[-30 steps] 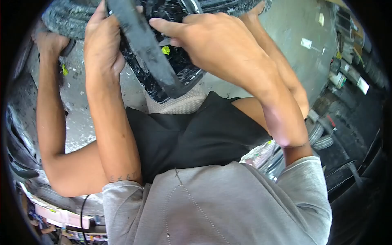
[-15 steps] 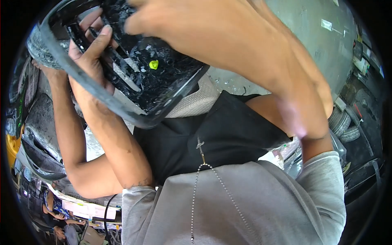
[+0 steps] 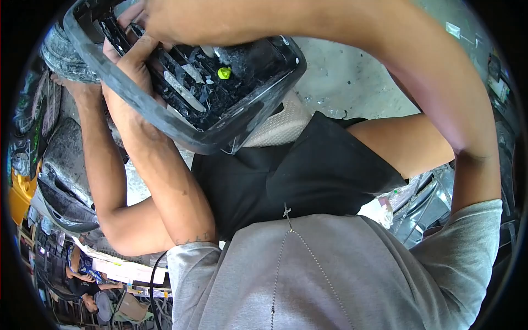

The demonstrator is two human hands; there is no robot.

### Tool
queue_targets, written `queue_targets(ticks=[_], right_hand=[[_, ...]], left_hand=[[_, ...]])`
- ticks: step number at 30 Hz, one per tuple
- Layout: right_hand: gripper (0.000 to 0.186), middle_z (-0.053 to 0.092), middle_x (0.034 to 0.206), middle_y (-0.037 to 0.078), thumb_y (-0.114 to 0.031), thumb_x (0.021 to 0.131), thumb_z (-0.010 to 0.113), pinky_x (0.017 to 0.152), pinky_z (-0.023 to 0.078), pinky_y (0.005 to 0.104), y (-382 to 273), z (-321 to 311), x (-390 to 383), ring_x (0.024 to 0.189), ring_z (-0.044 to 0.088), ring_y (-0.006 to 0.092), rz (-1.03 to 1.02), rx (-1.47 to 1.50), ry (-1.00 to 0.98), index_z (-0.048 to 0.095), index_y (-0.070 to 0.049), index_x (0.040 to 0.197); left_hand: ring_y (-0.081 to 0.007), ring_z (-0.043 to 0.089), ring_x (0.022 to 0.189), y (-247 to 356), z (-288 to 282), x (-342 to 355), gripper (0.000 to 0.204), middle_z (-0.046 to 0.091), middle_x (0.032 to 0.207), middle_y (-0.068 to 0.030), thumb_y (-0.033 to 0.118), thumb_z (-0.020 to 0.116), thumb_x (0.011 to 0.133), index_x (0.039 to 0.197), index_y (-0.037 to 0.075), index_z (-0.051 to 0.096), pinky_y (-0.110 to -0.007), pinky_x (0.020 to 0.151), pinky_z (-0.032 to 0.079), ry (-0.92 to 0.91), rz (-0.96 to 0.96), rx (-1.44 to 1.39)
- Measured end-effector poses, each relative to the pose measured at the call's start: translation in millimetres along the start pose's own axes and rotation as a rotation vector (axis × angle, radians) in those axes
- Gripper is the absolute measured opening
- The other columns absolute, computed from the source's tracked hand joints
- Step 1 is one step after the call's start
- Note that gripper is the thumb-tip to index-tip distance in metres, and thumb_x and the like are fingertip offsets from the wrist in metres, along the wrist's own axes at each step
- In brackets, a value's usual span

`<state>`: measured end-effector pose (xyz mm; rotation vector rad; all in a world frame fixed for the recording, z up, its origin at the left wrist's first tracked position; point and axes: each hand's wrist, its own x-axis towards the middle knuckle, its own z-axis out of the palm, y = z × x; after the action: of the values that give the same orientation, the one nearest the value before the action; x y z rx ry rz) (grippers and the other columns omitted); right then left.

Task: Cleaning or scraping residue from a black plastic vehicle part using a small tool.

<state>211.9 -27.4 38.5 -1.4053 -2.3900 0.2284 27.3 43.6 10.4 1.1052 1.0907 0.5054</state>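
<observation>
1. One black housing (image 3: 256,60) is in work, held tilted above your lap, its open side facing you; a scuffed grey rim (image 3: 155,111) curves around it.
2. Inside, pale strips (image 3: 184,92) lie along the slats, and a yellow-green bit (image 3: 224,73) sits among whitish flecks. By judgement, the work is under way rather than finished; the pictures don't settle how much is left.
3. Your left hand (image 3: 130,61) reaches in past the rim, thumb and fingers closed around a dark bar (image 3: 115,36), which is not free of the housing as far as you can see.
4. Your right hand (image 3: 159,23) meets the left at the upper edge, blurred and partly cut off; you can't tell how open it is or whether it grips anything.
5. Beyond the housing, a beige textured seat (image 3: 283,124) shows near your black shorts (image 3: 297,170).
</observation>
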Motion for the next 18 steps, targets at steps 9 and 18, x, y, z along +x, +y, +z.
queue_targets(ticks=[9,18], right_hand=[[0.015,0.069,0.097,0.006,-0.012,0.088,0.063,0.078,0.044,0.0442,2.8,-2.1,-4.5,0.095,0.063,0.0256,-0.006,0.009,0.008,0.076,-0.011,0.097],[0.016,0.071,0.104,0.005,-0.015,0.088,0.063,0.082,0.042,0.0462,-1.9,-9.2,-7.5,0.101,0.062,0.0246,-0.036,0.021,-0.017,0.078,-0.014,0.094]], left_hand=[[-0.0167,0.070,0.076,-5.9,-1.9,-1.1,0.036,0.072,0.094,-0.0098,-0.007,0.064,0.089,0.124,0.001,0.061,-0.024,0.065,0.057,-0.086,0.062,-0.099],[-0.0214,0.073,0.089,-8.9,9.6,-7.2,0.047,0.071,0.109,-0.0120,-0.010,0.061,0.088,0.134,0.001,0.056,-0.027,0.069,0.059,-0.015,0.094,-0.246]])
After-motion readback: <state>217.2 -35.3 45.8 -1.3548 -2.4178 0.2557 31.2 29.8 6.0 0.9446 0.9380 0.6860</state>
